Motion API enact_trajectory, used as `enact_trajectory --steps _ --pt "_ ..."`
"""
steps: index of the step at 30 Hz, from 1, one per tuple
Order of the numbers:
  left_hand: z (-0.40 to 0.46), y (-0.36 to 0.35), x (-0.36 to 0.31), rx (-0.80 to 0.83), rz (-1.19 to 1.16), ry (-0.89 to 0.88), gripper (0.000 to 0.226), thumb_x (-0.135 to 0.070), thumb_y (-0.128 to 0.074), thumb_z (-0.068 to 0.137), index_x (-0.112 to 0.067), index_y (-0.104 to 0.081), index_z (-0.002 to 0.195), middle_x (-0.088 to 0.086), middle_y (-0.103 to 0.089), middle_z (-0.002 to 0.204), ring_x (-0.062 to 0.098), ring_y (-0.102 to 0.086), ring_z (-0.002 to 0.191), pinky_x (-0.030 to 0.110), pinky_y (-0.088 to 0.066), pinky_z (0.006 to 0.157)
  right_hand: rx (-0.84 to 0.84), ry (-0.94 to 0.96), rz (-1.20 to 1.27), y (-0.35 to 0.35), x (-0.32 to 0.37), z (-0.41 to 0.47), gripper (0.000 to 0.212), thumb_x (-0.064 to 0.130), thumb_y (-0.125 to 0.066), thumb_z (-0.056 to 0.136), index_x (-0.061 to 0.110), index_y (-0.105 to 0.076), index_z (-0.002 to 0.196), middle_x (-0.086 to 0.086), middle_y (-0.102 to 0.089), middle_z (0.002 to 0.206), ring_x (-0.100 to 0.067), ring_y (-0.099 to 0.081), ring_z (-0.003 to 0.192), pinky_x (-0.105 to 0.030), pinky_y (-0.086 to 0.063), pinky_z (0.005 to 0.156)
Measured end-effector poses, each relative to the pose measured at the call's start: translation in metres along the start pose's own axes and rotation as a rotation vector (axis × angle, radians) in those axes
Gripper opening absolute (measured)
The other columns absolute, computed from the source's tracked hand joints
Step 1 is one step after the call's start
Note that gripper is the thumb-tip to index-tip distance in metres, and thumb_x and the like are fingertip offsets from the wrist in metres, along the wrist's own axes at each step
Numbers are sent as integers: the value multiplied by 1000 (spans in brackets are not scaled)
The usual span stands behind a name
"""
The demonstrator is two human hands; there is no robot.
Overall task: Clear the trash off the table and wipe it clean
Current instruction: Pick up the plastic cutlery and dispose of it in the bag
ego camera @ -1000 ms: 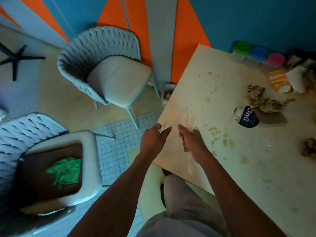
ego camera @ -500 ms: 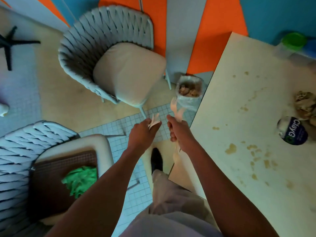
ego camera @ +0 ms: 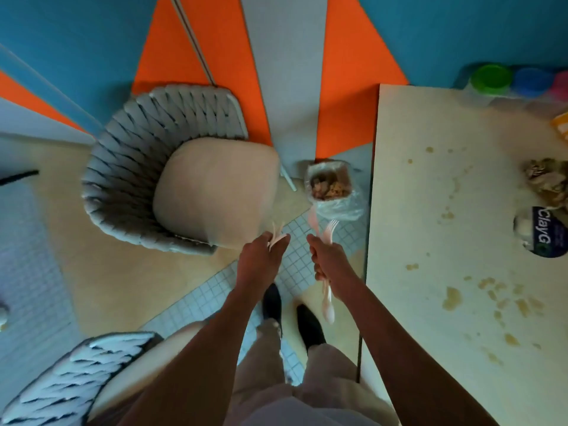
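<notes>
My right hand (ego camera: 326, 262) grips a bunch of pale pink plastic forks and spoons (ego camera: 325, 233), held over the tiled floor left of the table. My left hand (ego camera: 260, 260) pinches a few more pale plastic utensils (ego camera: 276, 236) between thumb and fingers. Just beyond both hands stands a small trash bin (ego camera: 330, 182) lined with a clear bag and holding brown crumpled waste. The cream table (ego camera: 430, 229) on the right is spotted with brown stains. On it lie crumpled brown paper (ego camera: 545, 181) and a dark blue ClayG tub (ego camera: 545, 233).
A grey woven chair (ego camera: 172, 186) with a beige cushion stands left of the bin. Another woven chair (ego camera: 70, 385) sits at bottom left. Green (ego camera: 491, 79), blue and pink lidded tubs line the table's far edge. My feet in dark shoes (ego camera: 310, 325) stand beside the table edge.
My view and both hands have shifted left, off the table and toward the bin, carrying the utensils. The bin has come fully into sight and the hands are closer to it.
</notes>
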State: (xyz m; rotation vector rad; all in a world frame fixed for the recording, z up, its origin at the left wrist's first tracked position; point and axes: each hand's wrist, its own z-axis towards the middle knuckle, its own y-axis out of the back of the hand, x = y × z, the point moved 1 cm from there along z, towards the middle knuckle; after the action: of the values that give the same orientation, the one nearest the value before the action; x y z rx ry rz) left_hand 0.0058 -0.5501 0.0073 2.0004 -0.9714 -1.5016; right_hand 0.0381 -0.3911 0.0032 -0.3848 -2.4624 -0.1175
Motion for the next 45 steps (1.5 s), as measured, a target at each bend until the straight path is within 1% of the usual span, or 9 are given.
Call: enact_trajectory --steps 3,8,14,21,27,30,34,41,45 --pt "25 4 2 65 8 -33 48 -62 -50 95 -17 -67 102 0 -71 81 22 -68 79 38 -54 75 -77 2 25 -7 13 6 34 36 -64 89 21 -51 62 6 -41 52 -9 -33 40 -22 -29 43" --pt "67 12 3 191 0 -139 58 -68 -46 91 -15 -68 102 -4 -63 65 23 -66 66 35 -52 63 -250 55 62 -20 31 13 34 37 -66 87 19 -54 61 5 -41 51 -10 -34 38 -22 -30 41" --pt "108 22 -2 279 40 -227 40 -57 -53 97 -19 -65 100 -5 -59 59 4 -55 50 20 -36 50 -342 83 80 -33 47 20 35 33 -65 90 10 -57 67 2 -40 46 -11 -33 38 -21 -30 39" --pt "150 7 -5 344 76 -244 35 -53 -54 96 -20 -63 91 -5 -54 57 18 -59 54 28 -39 53 -334 53 90 -28 67 45 31 30 -67 90 7 -66 71 6 -45 42 -12 -36 40 -23 -33 40" --pt "183 -11 -18 357 82 -215 29 -50 -55 97 -22 -63 91 -5 -54 56 8 -49 45 25 -35 49 -309 44 91 -18 84 86 34 34 -69 89 9 -64 67 3 -42 44 -13 -38 39 -24 -35 42" --pt "202 -26 -25 374 84 -163 34 -54 -53 96 -21 -63 90 -4 -56 58 18 -56 50 30 -39 50 -278 6 103 -13 90 112 34 36 -69 88 10 -59 69 4 -41 43 -13 -35 37 -24 -33 42" --pt "232 -53 -32 376 79 -159 38 -55 -50 95 -20 -60 88 4 -65 67 29 -67 69 31 -39 56 -234 -40 133 -6 91 154 35 38 -71 87 10 -57 71 5 -41 42 -12 -34 35 -23 -31 41" --pt "305 -142 -11 395 38 -130 37 -49 -53 97 -14 -62 86 12 -70 82 33 -66 82 38 -47 70 -285 -106 165 5 70 256 35 40 -72 86 10 -59 74 6 -43 42 -10 -35 34 -23 -31 39" --pt "351 -207 28 382 19 -133 47 -56 -49 94 -13 -67 96 11 -72 85 31 -68 85 37 -49 72 -385 -155 126 10 39 339 45 52 -72 82 8 -63 85 2 -48 51 -10 -42 39 -27 -36 48"
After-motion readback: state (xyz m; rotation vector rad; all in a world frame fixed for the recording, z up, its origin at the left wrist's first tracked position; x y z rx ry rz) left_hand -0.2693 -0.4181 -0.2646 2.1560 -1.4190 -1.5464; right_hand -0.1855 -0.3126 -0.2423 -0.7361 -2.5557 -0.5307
